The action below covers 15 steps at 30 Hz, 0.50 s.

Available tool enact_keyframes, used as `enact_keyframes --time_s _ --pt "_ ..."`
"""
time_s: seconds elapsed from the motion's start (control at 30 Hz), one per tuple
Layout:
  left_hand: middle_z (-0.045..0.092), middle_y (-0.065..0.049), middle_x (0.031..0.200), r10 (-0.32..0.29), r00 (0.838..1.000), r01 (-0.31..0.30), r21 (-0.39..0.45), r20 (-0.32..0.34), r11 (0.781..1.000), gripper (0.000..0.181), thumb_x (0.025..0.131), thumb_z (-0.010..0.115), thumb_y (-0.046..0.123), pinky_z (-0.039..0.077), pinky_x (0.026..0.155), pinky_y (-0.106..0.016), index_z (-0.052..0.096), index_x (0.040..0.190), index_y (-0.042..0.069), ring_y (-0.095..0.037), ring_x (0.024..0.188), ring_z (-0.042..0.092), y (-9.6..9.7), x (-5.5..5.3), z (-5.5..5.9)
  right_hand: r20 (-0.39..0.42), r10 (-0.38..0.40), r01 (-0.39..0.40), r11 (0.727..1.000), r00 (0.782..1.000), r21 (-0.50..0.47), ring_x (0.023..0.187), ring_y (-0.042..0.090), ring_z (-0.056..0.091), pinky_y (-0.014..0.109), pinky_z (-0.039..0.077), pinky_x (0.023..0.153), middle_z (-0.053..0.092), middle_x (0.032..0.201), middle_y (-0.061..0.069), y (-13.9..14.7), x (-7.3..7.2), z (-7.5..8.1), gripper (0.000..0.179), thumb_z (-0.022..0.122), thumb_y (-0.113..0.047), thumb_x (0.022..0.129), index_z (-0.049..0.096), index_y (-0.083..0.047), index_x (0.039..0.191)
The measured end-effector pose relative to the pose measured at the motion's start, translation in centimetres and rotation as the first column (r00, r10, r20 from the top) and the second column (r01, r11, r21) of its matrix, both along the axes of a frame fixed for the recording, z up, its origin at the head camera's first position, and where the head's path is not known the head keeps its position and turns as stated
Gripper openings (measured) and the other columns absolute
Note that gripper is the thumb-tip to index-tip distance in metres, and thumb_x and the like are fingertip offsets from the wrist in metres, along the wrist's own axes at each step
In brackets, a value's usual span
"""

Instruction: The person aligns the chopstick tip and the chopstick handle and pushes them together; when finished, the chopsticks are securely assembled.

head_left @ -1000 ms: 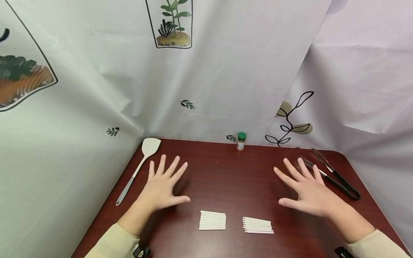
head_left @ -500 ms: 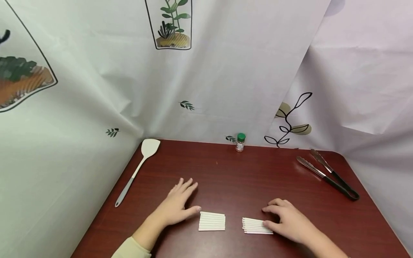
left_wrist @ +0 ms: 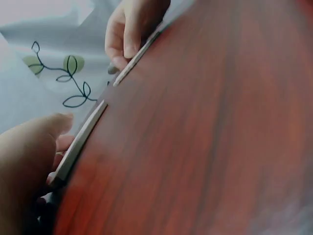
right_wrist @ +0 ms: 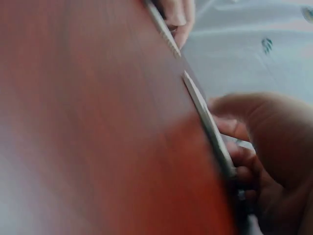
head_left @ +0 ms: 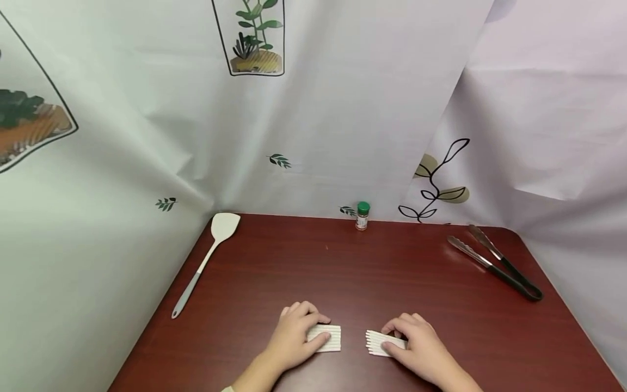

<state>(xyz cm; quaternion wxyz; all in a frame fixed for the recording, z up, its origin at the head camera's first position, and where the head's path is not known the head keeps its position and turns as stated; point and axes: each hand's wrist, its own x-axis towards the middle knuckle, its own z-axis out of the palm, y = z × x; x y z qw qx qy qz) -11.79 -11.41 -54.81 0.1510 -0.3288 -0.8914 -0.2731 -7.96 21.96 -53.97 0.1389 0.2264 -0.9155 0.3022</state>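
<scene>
Two flat rows of thin white sticks lie side by side near the front of the dark red table in the head view. Over the outer end of the left row of sticks (head_left: 333, 338) comes my left hand (head_left: 290, 337). Its index finger lies along the far edge, and in the left wrist view the thumb (left_wrist: 61, 124) stands apart from the sticks. My right hand (head_left: 422, 348) is at the right row of sticks (head_left: 376, 343), index finger bent at the far side and thumb over the near side. Whether it pinches them is unclear; the right wrist view is blurred.
A white spatula (head_left: 224, 227) with a grey handle lies along the table's left edge. At the back stands a small green-capped jar (head_left: 362, 216). Black-handled metal tongs (head_left: 495, 261) lie spread at the right. Patterned white cloth (head_left: 318, 109) hangs behind the table (head_left: 392, 267).
Both hands came from a wide spread above the table down and inward to the two rows of sticks. The right hand reached its row first, the left followed. The sticks appear unmoved.
</scene>
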Motion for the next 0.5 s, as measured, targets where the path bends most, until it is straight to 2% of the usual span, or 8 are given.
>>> enact_keyframes --time_s 0.07,0.2,0.33,0.5 --pt "0.063 0.017 0.103 0.017 0.999 -0.017 0.005 -0.037 1.0 0.025 0.087 0.084 0.04 0.04 0.08 -0.032 0.082 0.109 0.029 -0.004 0.094 0.056 0.7 0.3 -0.3 -0.039 -0.03 0.028 0.999 0.999 -0.032 0.083 -0.001 0.045 0.029 0.037 0.072 0.054 0.087 -0.03 0.1 0.4 -0.4 0.036 0.096 -0.024 0.074 0.074 -0.041 0.096" --pt "0.062 0.017 0.102 0.023 0.999 -0.022 0.031 -0.043 0.999 0.025 0.085 0.087 0.035 0.041 0.081 -0.032 0.083 0.108 0.027 -0.004 0.094 0.056 1.0 0.4 -0.4 -0.074 -0.048 0.041 0.995 0.996 -0.085 0.085 0.0 0.048 0.029 0.036 0.076 0.059 0.093 -0.029 0.1 0.7 -0.8 0.036 0.097 -0.018 0.073 0.079 -0.036 0.099" --pt "0.063 0.017 0.101 0.027 1.0 -0.027 0.055 -0.009 0.998 0.025 0.081 0.091 0.029 0.043 0.081 -0.034 0.085 0.105 0.024 -0.004 0.093 0.057 0.4 0.6 -0.3 -0.086 -0.012 0.005 0.997 0.996 -0.08 0.085 0.0 0.047 0.028 0.036 0.076 0.058 0.094 -0.027 -0.1 0.5 -1.1 0.033 0.096 -0.018 0.074 0.083 -0.032 0.102" --pt "0.061 0.021 0.099 0.005 0.998 -0.008 0.046 0.068 0.999 0.021 0.082 0.092 0.029 0.044 0.087 -0.037 0.085 0.101 0.025 -0.002 0.094 0.055 0.0 0.7 0.0 -0.105 0.021 -0.03 0.996 0.994 -0.084 0.086 -0.001 0.047 0.025 0.035 0.076 0.057 0.09 -0.028 -0.1 0.5 -1.0 0.033 0.097 -0.016 0.07 0.085 -0.033 0.095"
